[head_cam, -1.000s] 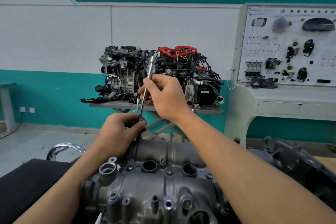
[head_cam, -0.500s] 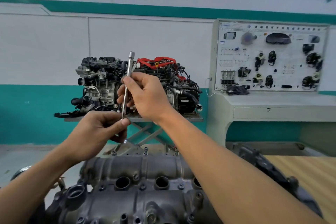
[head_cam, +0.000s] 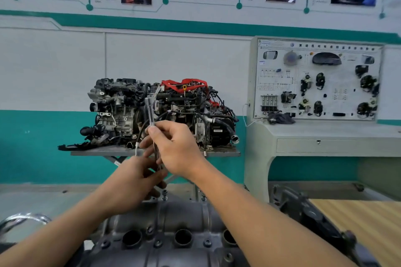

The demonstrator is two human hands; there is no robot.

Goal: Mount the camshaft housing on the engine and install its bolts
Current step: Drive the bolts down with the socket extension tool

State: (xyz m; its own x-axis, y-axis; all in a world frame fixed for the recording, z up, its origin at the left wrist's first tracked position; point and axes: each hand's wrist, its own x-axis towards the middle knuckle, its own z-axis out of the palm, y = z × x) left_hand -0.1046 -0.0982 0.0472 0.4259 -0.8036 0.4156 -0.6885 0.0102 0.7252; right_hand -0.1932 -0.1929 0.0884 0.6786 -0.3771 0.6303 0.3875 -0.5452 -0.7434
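- The camshaft housing [head_cam: 165, 223] sits mounted; several bolts [head_cam: 157, 243] are in place.
- My left hand [head_cam: 132, 182] and right hand [head_cam: 175, 149] both grip the driver bar [head_cam: 149, 110] (held upright); tightening remains, I judge.

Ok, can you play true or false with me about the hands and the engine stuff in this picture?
1. The left hand and the right hand both hold the long metal tool. True.
2. The tool lies flat on the camshaft housing. False: it stands nearly upright in the hands.
3. The engine at the back has red parts on top. True.
4. The display board is to the left of that engine. False: it is to the right.
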